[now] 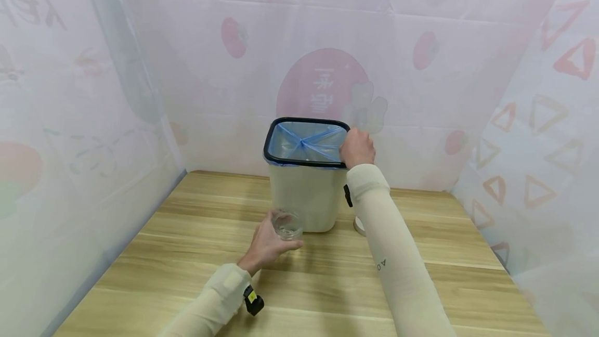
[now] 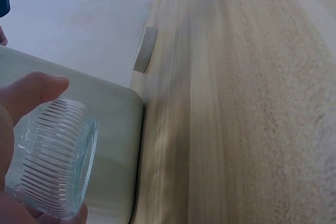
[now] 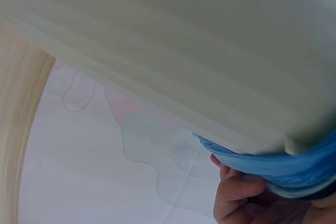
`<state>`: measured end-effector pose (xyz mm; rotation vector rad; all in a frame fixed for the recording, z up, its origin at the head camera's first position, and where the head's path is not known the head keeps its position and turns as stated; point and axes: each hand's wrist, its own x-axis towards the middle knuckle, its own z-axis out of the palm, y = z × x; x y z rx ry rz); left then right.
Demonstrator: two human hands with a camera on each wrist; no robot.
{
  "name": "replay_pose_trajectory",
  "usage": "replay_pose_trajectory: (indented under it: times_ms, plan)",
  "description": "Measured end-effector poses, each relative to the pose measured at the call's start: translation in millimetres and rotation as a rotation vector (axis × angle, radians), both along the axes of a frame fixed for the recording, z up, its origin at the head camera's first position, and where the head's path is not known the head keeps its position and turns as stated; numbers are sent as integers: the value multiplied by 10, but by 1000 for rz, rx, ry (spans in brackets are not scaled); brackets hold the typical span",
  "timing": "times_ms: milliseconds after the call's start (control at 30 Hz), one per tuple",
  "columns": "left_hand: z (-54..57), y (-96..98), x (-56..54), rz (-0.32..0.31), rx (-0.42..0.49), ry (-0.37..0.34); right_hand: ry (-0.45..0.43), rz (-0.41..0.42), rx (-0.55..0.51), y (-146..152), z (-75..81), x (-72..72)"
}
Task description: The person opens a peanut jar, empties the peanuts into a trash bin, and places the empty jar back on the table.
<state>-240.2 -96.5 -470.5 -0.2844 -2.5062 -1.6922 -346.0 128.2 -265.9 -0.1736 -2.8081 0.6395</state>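
Note:
A cream trash bin (image 1: 304, 191) with a black rim and a blue bag (image 1: 292, 139) lining it stands on the table. My right hand (image 1: 357, 147) grips the rim at its right corner. From below, the right wrist view has its fingers (image 3: 233, 192) curled by the folded-over bag edge (image 3: 294, 166). In front of the bin, my left hand (image 1: 269, 241) holds a clear glass jar (image 1: 287, 226), thumb on one side and fingers on the other. Ribbed glass walls of the jar (image 2: 55, 153) show in the left wrist view, with space between it and the table.
To the right of the bin lies a round white lid-like disc (image 1: 359, 225), partly covered by my right sleeve. The wooden table (image 1: 187, 233) is enclosed by printed fabric walls (image 1: 210, 82) at the back and sides.

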Motion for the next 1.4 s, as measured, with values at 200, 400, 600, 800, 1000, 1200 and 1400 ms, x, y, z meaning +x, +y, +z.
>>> replay_pose_trajectory:
  times_ms: [200,400,600,800,1000,1200,1400]
  plan:
    - [-61,22,-26,7,-13,-9,3,1,8,9,-9,-3]
    - [-103,29,-40,3,-37,4,2,3,14,16,-7,-10]
    - [-148,36,-51,3,-52,10,0,5,6,18,-11,-15]
    - [-206,53,-43,-11,-51,-6,-4,3,1,16,-10,-12]
    - [-266,70,-44,-28,-41,-19,-6,2,7,17,-7,-1]
    - [-313,83,-48,-49,-56,-2,-5,1,8,3,8,14]
    - [-320,91,-27,-49,-57,-25,5,0,-8,-15,9,17]
